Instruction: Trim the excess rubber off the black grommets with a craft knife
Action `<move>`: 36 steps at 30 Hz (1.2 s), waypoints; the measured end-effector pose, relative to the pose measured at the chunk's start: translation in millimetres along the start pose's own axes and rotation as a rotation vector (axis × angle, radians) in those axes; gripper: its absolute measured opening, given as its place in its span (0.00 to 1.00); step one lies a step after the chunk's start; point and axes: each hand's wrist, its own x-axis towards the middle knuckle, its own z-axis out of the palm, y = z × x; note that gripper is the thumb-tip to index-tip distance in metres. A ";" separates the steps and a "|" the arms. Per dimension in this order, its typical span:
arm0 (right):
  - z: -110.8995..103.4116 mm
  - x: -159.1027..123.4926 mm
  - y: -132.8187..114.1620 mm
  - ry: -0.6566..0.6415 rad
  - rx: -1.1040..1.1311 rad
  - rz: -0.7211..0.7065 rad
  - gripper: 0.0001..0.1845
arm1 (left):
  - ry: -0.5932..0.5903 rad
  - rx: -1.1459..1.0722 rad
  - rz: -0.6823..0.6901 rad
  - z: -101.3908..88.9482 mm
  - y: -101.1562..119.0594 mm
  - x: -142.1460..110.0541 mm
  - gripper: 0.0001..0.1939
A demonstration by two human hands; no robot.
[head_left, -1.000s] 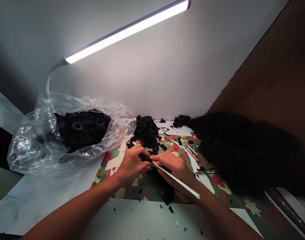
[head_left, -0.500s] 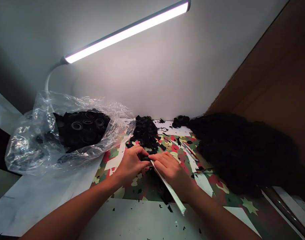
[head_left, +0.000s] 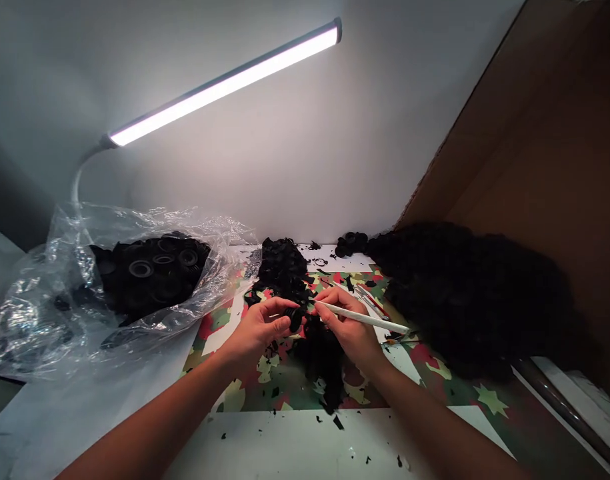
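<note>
Between the thumb and fingers of my left hand (head_left: 265,328) is a small black ribbed rubber part (head_left: 295,319). My right hand (head_left: 345,325) grips a slim white stick-like tool (head_left: 367,317), its tip toward the black part and its long end pointing right. The tip sits a little apart from the part; its exact shape is too small to tell. Below and between the hands lies a heap of black scraps (head_left: 321,363) on a camouflage-patterned sheet (head_left: 279,393).
A clear plastic bag (head_left: 29,320) with black rubber rings (head_left: 141,269) stands at left. Black scraps (head_left: 283,263) are piled behind my hands. A large black heap (head_left: 475,300) lies at right by a cardboard wall (head_left: 535,133). Thin tools (head_left: 375,303) lie nearby. A lamp (head_left: 229,83) shines above.
My hands have drawn apart. The white tool has swung from pointing down toward me to lying nearly level to the right, and its tip has left the black part. The view has shifted slightly.
</note>
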 end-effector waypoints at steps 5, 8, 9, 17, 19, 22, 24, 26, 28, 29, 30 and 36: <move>2.9 -4.1 -3.0 0.018 0.007 -0.053 0.11 | -0.064 -0.170 -0.005 -3.1 -0.8 0.3 0.17; 2.8 -4.7 -3.1 0.012 -0.003 -0.072 0.11 | -0.102 -0.237 -0.004 -3.1 0.9 -0.8 0.15; 2.7 -4.6 -2.7 0.010 -0.008 -0.069 0.11 | -0.113 -0.254 -0.008 -3.0 1.1 -1.1 0.15; -1.2 -2.3 5.9 0.003 -0.099 0.052 0.12 | -0.071 -0.087 0.102 -1.5 3.5 -3.0 0.17; -3.8 -0.4 11.5 0.021 -0.116 0.081 0.12 | 0.061 0.237 0.323 -5.8 15.5 -4.1 0.17; -7.2 4.3 21.3 0.016 -0.144 0.113 0.12 | 0.405 0.921 0.786 -21.6 48.5 -9.2 0.14; -8.4 6.8 25.6 0.027 -0.147 0.114 0.12 | 0.717 1.283 0.921 -37.7 75.8 -15.3 0.15; -8.8 8.1 26.6 0.047 -0.160 0.104 0.12 | 0.968 1.530 0.834 -58.1 102.4 -20.9 0.17; -9.3 8.9 25.7 0.060 -0.190 0.089 0.11 | 1.096 1.688 0.630 -82.6 125.1 -23.0 0.15; -9.6 9.4 25.3 0.063 -0.200 0.075 0.11 | 1.132 1.731 0.506 -95.7 134.5 -22.3 0.15; -10.2 10.0 25.3 0.067 -0.205 0.067 0.11 | 1.137 1.759 0.380 -108.7 142.6 -20.5 0.15; -15.9 16.2 36.0 0.094 -0.125 0.051 0.09 | 0.965 1.761 0.168 -144.0 170.2 -2.8 0.15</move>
